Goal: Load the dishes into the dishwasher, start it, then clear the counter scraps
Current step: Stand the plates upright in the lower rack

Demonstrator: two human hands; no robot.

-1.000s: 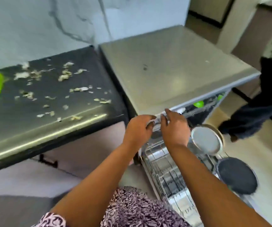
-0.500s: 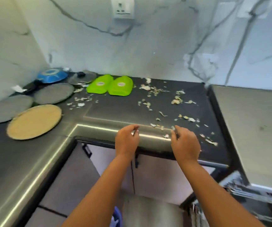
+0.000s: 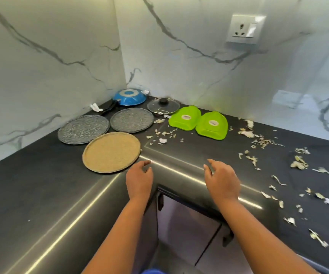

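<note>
On the dark corner counter (image 3: 31,194) lie a tan round plate (image 3: 111,155), two grey speckled plates (image 3: 83,129) (image 3: 132,120), a glass lid (image 3: 163,106), a blue pan (image 3: 129,97) upside down in the corner, and two green containers (image 3: 185,118) (image 3: 212,125) upside down. Pale scraps (image 3: 258,143) are strewn over the right side. My left hand (image 3: 139,177) hovers open just right of the tan plate's near rim. Over the counter's front edge, my right hand (image 3: 222,179) is open and holds nothing.
Marble walls meet behind the counter, with a wall socket (image 3: 243,29) at upper right. Cabinet doors (image 3: 189,224) with dark handles sit below the counter's inner corner. A crumpled bit of white paper (image 3: 96,107) lies by the pan's handle.
The view has swung left from the open dishwasher rack to the counter corner. Both hands left the rack and now reach over the counter edge, spread apart, the left near the tan plate.
</note>
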